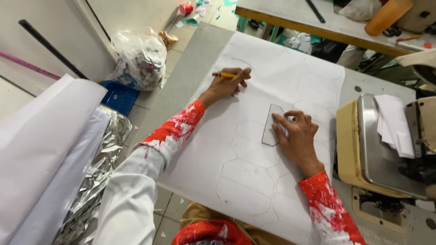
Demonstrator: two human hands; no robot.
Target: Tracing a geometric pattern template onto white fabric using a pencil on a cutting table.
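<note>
A large white sheet [254, 136] covered in pencilled hexagon outlines lies on the grey table [190, 77]. My left hand [227, 84] rests on the sheet near its far left part, holding an orange pencil [225, 75] that points left. My right hand [297, 138] presses its fingers on a thin, flat grey template [271, 124] with angled ends, lying on the sheet's middle. Both sleeves are white with red splashes.
A sewing machine [386, 140] with white paper slips on it stands at the right. Rolls of white and silver material [54, 154] lean at the left. A clear bag of scraps [141, 59] and a blue box [119, 97] sit on the floor. Another table [318, 22] stands beyond.
</note>
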